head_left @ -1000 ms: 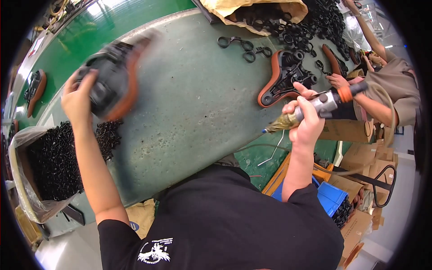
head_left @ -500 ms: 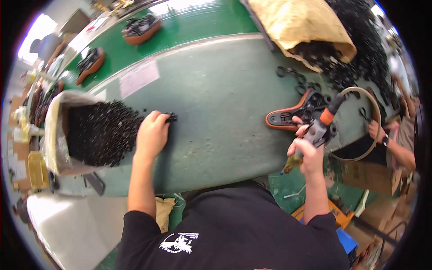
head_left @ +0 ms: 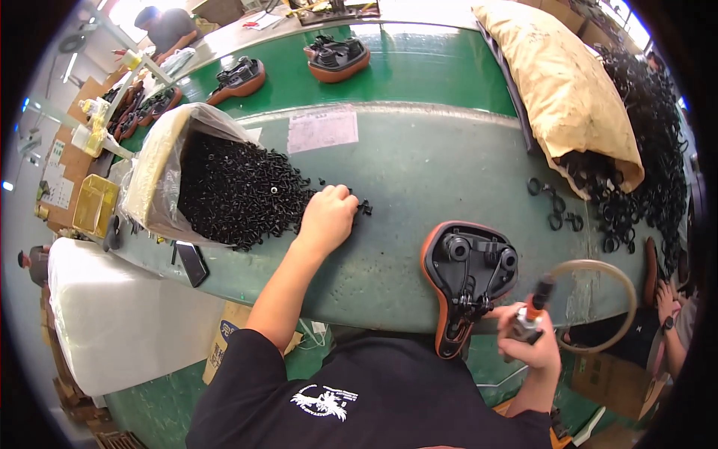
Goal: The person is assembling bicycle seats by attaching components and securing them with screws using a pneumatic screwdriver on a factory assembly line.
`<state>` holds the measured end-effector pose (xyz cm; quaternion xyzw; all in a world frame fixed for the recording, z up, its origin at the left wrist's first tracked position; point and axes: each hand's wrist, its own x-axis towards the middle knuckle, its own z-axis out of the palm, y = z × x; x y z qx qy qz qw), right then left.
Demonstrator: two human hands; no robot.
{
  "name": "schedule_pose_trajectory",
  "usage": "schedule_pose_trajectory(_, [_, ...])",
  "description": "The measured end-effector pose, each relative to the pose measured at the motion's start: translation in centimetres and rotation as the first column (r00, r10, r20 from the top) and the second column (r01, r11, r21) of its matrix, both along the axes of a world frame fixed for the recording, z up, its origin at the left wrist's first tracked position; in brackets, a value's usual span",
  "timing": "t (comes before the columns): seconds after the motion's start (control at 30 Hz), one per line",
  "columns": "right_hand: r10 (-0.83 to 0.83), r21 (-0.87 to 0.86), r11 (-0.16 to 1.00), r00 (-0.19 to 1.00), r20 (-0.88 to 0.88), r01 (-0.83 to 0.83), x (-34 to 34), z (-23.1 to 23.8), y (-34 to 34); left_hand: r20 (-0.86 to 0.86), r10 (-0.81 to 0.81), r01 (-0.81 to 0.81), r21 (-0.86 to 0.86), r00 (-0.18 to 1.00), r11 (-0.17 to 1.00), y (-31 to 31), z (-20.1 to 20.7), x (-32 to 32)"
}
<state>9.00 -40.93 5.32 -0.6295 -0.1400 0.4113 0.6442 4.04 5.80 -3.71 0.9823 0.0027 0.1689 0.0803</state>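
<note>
My left hand (head_left: 327, 218) rests knuckles-up on the green bench at the edge of a heap of small black parts (head_left: 238, 188), fingers curled over a few of them. An upturned bicycle saddle (head_left: 467, 278), orange-rimmed with black rails, lies at the bench's near edge. My right hand (head_left: 529, 345) grips a pneumatic screwdriver (head_left: 532, 308) with an orange collar, its tip beside the saddle's rails. A pale air hose (head_left: 598, 303) loops from the tool.
A plastic-lined sack (head_left: 161, 166) spills the black parts. At the right a tan sack (head_left: 566, 88) pours black rings (head_left: 645, 150). Two more saddles (head_left: 336, 57) stand on the far green belt. Another person's hand (head_left: 664, 299) shows at the right edge. A dark phone (head_left: 193, 262) lies near the bench's front.
My left hand has moved right from the sack's mouth to the heap's edge. The saddle now lies nearer me, and my right hand has come down beside it with the screwdriver.
</note>
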Motion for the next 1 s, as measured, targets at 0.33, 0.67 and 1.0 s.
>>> schedule_pose_trajectory(0.33, [-0.504,0.743,0.663,0.787,0.355,0.089,-1.0,5.5,7.1,0.228,-0.054,0.233,-0.961,0.972,0.150,-8.8,3.5,-2.9])
schedule_pose_trajectory(0.67, [-0.313,0.768,0.608,0.829,0.463,-0.199,-0.8,6.8,11.8,0.384,-0.292,0.065,-0.694,0.876,-0.717,-16.4,3.2,-5.8])
schedule_pose_trajectory(1.0, [-0.335,0.734,0.639,0.775,0.536,-0.231,0.0,6.2,10.2,0.180,-0.554,-0.107,-0.889,0.813,-0.445,-15.6,4.6,-4.3])
